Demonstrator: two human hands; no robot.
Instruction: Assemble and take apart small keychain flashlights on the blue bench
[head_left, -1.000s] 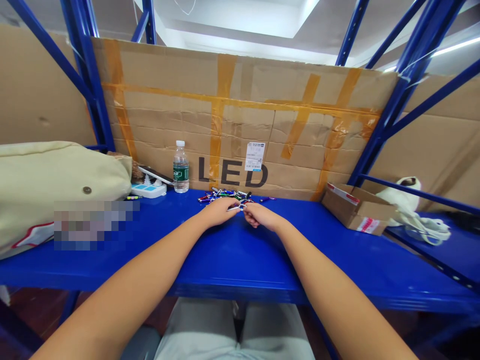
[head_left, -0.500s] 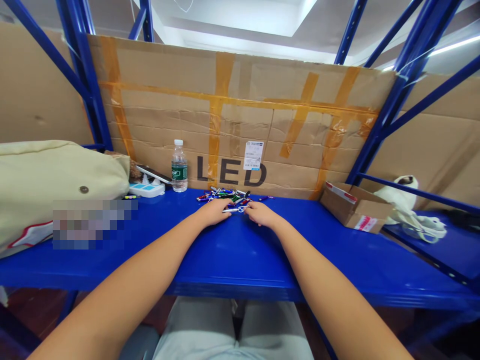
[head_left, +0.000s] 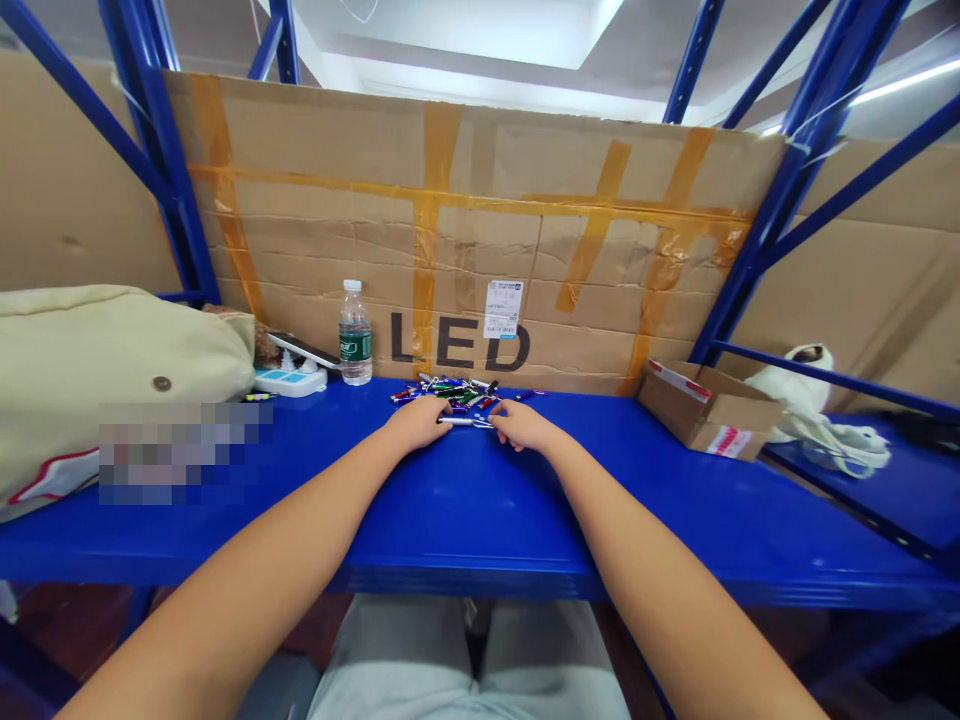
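My left hand (head_left: 422, 422) is closed around the left end of a slim silver pen-like stick (head_left: 456, 421). The stick lies level, low over the blue table, with a small metal clip or ring at its right end. There my right hand (head_left: 523, 424) has its fingertips pinched at the metal end; the exact grip is too small to make out. Just behind both hands lies a heap of slim metallic sticks (head_left: 457, 390) in red, green, blue, purple and black, several with small metal clips. My left hand partly covers the heap's front edge.
A water bottle (head_left: 355, 335) stands at the back left, beside a white power strip (head_left: 291, 381) with a phone (head_left: 304, 350). A cream bag (head_left: 112, 345) lies left. An open cardboard box (head_left: 709, 408) is on the right. Behind the blue table (head_left: 465, 510) rises a cardboard wall (head_left: 337, 240).
My left hand has moved slightly left and the silver stick with it. More of the stick shows between my hands, and the metal piece at its right end now lies straighter.
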